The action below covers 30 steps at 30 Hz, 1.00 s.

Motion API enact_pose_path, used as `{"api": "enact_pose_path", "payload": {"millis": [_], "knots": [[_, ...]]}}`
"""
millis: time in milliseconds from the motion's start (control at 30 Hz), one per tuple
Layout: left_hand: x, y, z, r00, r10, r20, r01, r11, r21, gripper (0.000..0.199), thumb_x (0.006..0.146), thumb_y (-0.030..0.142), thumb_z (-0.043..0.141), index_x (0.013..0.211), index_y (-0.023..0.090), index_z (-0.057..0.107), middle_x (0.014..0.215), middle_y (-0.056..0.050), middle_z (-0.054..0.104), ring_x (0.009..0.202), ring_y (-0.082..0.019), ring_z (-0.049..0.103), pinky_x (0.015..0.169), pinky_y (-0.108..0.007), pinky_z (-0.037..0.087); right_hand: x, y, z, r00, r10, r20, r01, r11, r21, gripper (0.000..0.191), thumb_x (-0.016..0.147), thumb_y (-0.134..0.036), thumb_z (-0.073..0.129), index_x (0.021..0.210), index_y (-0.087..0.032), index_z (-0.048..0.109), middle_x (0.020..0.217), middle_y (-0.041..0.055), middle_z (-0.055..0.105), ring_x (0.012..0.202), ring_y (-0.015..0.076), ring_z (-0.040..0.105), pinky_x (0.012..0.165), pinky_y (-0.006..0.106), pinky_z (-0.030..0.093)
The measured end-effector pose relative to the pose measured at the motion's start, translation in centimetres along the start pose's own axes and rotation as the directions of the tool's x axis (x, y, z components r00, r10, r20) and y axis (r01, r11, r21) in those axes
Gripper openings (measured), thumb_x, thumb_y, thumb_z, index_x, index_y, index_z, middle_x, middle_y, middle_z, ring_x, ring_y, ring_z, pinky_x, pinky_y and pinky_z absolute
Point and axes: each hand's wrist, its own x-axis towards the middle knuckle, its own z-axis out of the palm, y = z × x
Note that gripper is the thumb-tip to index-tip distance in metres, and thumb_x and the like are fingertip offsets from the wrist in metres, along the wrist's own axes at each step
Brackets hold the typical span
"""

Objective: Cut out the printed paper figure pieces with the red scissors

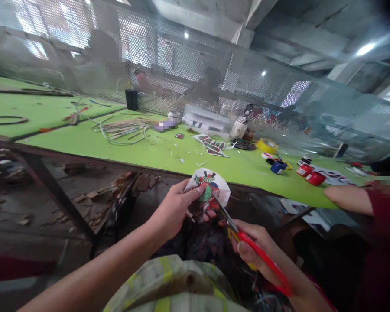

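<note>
My left hand (178,204) pinches the left side of a white paper cutout (223,184) printed with a colourful figure in green, red and blue. The paper is held up over my lap, just off the table's front edge. In my right hand (251,245) is a pair of scissors (263,255) with red and yellow handles. Its blades point up and to the left and lie against the paper's right part. Whether the blades are parted is hard to tell.
On the green table (143,155) are thin sticks (126,128), printed cutouts (214,145), paper scraps, yellow tape (267,145), a blue jar (278,167) and red jars (315,177). A person's arm (347,199) rests at the right. A mesh screen stands behind.
</note>
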Motion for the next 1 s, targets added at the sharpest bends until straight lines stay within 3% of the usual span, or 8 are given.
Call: {"api": "enact_pose_path", "payload": {"millis": [500,800,1000], "knots": [[0.42,0.43,-0.14,0.999,-0.024,0.031,0.023,0.999,0.022,0.020,0.081,0.023,0.063,0.095,0.012,0.057,0.071,-0.009,0.070,0.052,-0.019,0.066,0.044,-0.025,0.050,-0.18,0.66,0.11,1.000,0.027,0.008,-0.028,0.993,0.116,0.064,0.083,-0.068,0.051,0.112,-0.010,0.056,0.066,-0.0045,0.034,0.053,0.0095,0.027,0.046,0.023,0.021],[0.49,-0.02,-0.21,0.999,-0.020,0.036,0.019,1.000,0.016,0.018,0.081,0.025,0.064,0.092,0.011,0.058,0.071,-0.010,0.070,0.053,-0.019,0.066,0.045,-0.025,0.050,-0.40,0.67,-0.06,0.999,0.026,0.041,-0.030,0.994,0.103,0.062,0.087,-0.065,0.047,0.117,-0.011,0.056,0.070,0.0000,0.046,0.052,0.0097,0.036,0.045,0.022,0.029],[0.51,-0.51,-0.67,0.997,-0.028,0.077,0.028,1.000,0.000,0.019,0.079,0.020,0.065,0.093,0.010,0.059,0.073,-0.012,0.071,0.056,-0.019,0.066,0.049,-0.027,0.053,-0.60,0.78,0.14,0.998,0.065,0.024,-0.069,0.984,0.167,0.066,0.085,-0.067,0.048,0.115,-0.009,0.058,0.066,-0.0023,0.042,0.050,0.0085,0.034,0.045,0.021,0.027]]}}
